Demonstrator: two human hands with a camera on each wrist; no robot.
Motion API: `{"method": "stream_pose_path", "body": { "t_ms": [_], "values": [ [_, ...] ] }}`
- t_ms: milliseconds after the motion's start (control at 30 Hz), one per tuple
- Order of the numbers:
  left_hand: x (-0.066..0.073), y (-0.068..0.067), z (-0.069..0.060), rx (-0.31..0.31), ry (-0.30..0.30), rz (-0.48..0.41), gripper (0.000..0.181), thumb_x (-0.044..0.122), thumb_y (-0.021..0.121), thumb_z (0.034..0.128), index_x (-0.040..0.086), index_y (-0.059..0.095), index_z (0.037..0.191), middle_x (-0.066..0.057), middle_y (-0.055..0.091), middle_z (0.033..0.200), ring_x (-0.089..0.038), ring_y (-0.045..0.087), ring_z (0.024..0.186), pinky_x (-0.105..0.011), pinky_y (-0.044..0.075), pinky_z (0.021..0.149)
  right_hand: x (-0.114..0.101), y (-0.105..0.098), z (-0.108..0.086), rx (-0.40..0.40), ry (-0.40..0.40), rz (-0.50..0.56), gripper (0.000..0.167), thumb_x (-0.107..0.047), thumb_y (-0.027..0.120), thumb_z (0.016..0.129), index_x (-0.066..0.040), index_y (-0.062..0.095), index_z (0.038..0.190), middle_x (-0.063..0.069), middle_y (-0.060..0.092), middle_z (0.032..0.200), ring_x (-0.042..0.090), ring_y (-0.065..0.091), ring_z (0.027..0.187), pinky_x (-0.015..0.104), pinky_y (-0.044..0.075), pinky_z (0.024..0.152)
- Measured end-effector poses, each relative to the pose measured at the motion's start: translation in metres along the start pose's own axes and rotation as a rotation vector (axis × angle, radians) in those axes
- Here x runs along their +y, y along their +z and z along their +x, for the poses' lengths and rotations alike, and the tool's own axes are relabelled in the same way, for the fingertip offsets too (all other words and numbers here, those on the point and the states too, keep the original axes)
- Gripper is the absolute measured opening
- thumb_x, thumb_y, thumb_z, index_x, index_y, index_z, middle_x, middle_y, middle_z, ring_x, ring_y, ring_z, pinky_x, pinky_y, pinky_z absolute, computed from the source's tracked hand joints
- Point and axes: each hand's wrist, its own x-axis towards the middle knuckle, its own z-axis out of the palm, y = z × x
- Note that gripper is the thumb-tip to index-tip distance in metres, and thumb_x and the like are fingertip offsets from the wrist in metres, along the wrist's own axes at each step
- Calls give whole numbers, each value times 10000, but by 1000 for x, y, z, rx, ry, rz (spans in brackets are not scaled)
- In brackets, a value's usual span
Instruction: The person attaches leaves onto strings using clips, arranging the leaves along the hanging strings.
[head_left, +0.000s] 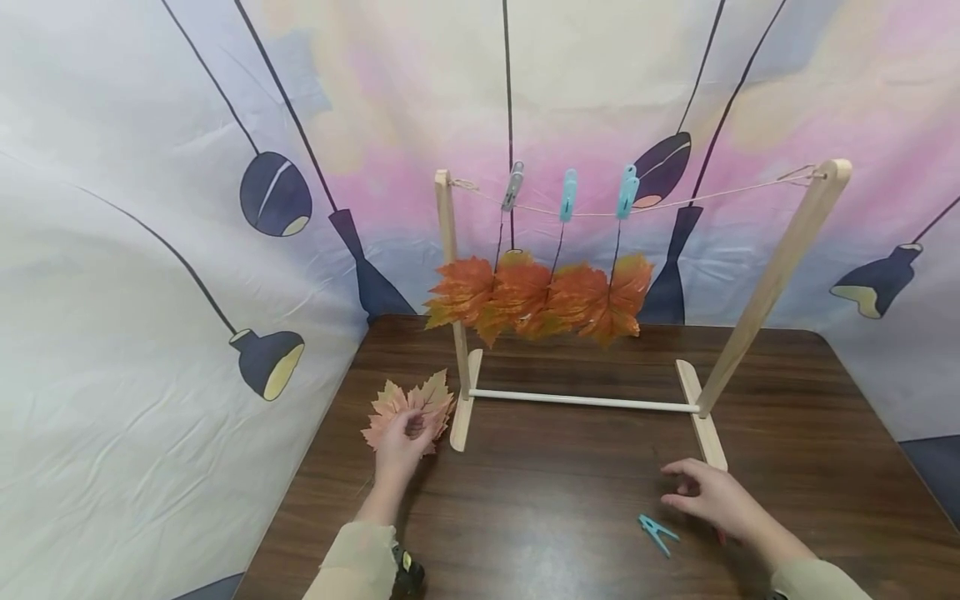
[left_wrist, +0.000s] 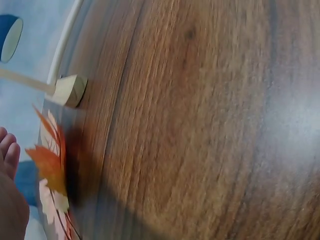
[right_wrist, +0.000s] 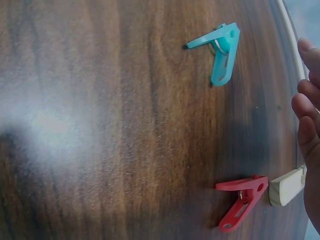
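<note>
The blue clip (head_left: pixel 653 527) lies just left of your right hand's (head_left: pixel 708 496) parted fingers, nearer you; whether your left hand (head_left: pixel 402 440) pinches the leaves (head_left: pixel 432 398), I can't tell.

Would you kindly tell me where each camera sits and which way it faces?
Head: worn on the head, facing forward and down at the wooden rack and tabletop; left hand, right hand and both sleeves show.
Left wrist: on that wrist, facing the tabletop and loose leaves; part of the left hand shows.
Right wrist: on that wrist, facing the tabletop, blue clip and red clip; part of the right hand shows.
Head and right wrist share the blue clip.
</note>
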Motion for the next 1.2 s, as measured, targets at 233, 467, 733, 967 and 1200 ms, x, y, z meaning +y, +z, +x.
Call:
{"method": "stream_pose_path", "body": {
  "t_ms": [233, 467, 733, 967, 1200],
  "values": [
    [-15, -12, -8, 45, -107, 73, 264, 104, 743, 773, -26, 665, 988, -107, 661, 847, -256, 630, 787, -416, 509, 730, 3, 3, -3, -73, -47, 37, 420, -302, 744, 788, -56, 615, 1103, -14, 615, 961, -3, 503, 734, 218, 445, 591],
    [-28, -20, -15, 86, -113, 76, 230, 116, 766, 771, 18, 674, 958, -85, 670, 878, -232, 632, 791, -403, 510, 726, 7, 7, -5, -133, -55, 53, 420, -306, 744, 788, -50, 611, 1094, -8, 608, 968, 4, 498, 730, 223, 434, 579],
    [-41, -31, -28, 112, -161, 145, 232, 137, 761, 770, 18, 662, 943, -93, 624, 875, -248, 609, 801, -422, 490, 736, 10, 11, -7, -168, -24, 22, 398, -310, 746, 783, -70, 620, 1073, -43, 576, 908, 22, 483, 727, 225, 420, 582],
    [-48, -34, -37, 95, -198, 148, 259, 118, 742, 780, -7, 651, 987, -116, 632, 918, -267, 609, 822, -429, 482, 763, 12, 15, -8, -185, -45, 14, 341, -308, 744, 788, -89, 635, 1024, -62, 565, 897, 6, 484, 735, 222, 438, 602],
    [-51, -34, -42, 52, -250, 144, 274, 130, 729, 794, -1, 637, 1015, -113, 621, 953, -264, 599, 861, -424, 471, 789, 12, 18, -7, -199, -48, 24, 347, -345, 737, 786, -101, 635, 1010, -70, 551, 869, 0, 487, 746, 223, 448, 622]
  ]
}}
